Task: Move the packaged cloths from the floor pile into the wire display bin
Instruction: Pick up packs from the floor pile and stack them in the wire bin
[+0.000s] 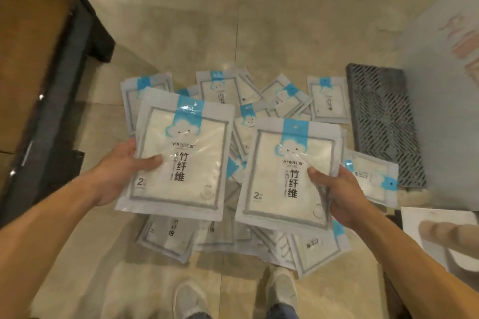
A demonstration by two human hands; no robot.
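Note:
My left hand (121,168) grips a white and blue cloth packet (186,142) by its left edge, thumb across the front. My right hand (339,194) holds a thin stack of the same cloth packets (285,163) by the right edge, thumb on top. Both are held up above the floor pile (259,103), where several more packets lie scattered on the beige tiles, some under the held ones. No wire display bin is visible in this view.
A dark-framed wooden unit (46,72) runs along the left. A grey plastic grid mat (383,122) lies on the floor at right, beside a pale blurred panel (445,59). A white sheet (435,230) sits at lower right. My shoes (191,300) stand below the pile.

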